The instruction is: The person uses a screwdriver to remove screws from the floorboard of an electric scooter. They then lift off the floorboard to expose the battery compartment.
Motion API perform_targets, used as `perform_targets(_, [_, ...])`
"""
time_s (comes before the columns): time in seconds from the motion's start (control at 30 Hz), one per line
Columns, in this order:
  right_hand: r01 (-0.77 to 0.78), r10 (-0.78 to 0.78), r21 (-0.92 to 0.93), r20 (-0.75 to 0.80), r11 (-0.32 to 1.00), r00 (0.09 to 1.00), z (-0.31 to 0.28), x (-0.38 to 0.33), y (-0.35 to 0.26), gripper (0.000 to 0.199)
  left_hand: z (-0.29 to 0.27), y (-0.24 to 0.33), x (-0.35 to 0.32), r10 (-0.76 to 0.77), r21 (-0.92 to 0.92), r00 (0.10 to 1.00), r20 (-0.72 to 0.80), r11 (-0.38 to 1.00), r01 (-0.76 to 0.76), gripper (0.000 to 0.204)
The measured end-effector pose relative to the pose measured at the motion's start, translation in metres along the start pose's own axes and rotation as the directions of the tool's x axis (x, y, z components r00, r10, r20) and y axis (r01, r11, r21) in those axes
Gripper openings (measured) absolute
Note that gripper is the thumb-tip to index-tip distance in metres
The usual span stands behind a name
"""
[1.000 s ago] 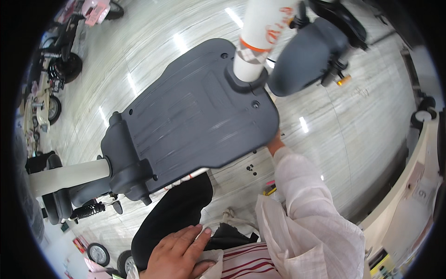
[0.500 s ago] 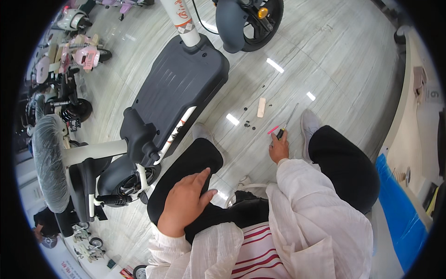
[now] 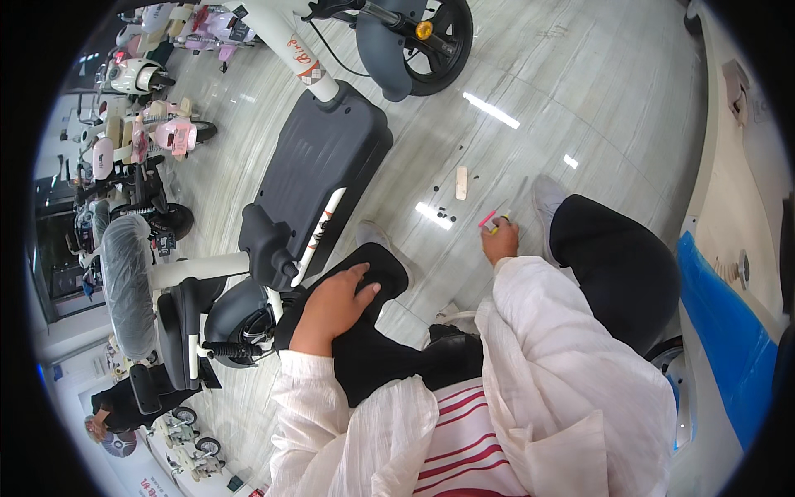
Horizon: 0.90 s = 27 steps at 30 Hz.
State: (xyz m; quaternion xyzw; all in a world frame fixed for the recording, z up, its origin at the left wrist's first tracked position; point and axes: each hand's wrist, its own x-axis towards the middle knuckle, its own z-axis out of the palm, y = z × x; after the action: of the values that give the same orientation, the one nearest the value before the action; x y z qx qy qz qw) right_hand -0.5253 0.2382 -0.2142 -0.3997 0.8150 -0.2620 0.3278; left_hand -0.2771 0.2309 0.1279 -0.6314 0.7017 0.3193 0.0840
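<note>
Low over the floor, my right hand (image 3: 501, 240) is closed round the yellow-and-black handle of a screwdriver (image 3: 495, 229), most of which the fingers cover. Right beside it lies a thin pink stick-like piece (image 3: 487, 219). A small beige block (image 3: 462, 183) is on the tiles farther off, with several small dark round caps or screws (image 3: 443, 217) scattered near it. My left hand (image 3: 335, 305) holds nothing and lies with fingers stretched out at my left knee. Left of that knee stands an electric scooter with a dark grey footboard (image 3: 319, 145).
The scooter's plastic-wrapped seat (image 3: 128, 286) and front wheel (image 3: 443, 45) flank its footboard. A pale counter (image 3: 720, 174) with blue sheeting (image 3: 720, 323) runs along the right. Other scooters (image 3: 178, 132) line the far left, and a person (image 3: 124, 406) is at lower left.
The view has shifted, bringing more of the left side in. My left hand has settled nearer the knee. My right hand keeps hold of the screwdriver, its handle now more covered.
</note>
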Motion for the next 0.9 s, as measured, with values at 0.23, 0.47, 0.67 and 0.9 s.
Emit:
perform_targets(0.23, [0.151,-0.185,0.568,0.002,0.809,0.983,-0.052,-0.045,-0.117,0.042,0.012,0.023,0.054,0.16,-0.054,0.982,-0.104,0.985,-0.166,0.047])
perform_targets(0.47, [0.061,-0.43,0.736,0.324,0.674,0.843,-0.131,-0.09,-0.173,0.046,0.031,0.03,0.139,-0.282,-0.953,0.957,0.065,0.269,0.144,0.044])
perform_targets(0.67, [0.403,-0.54,0.402,0.327,0.822,0.776,-0.174,-0.091,-0.19,0.044,0.057,0.025,0.165,-0.354,-0.996,0.935,0.03,-0.089,-0.002,0.023])
perform_targets(0.9, [0.296,-0.472,0.435,0.383,0.851,0.794,-0.175,-0.06,-0.201,0.037,0.053,0.021,0.179,-0.26,-0.972,0.965,-0.043,-0.211,-0.1,0.036])
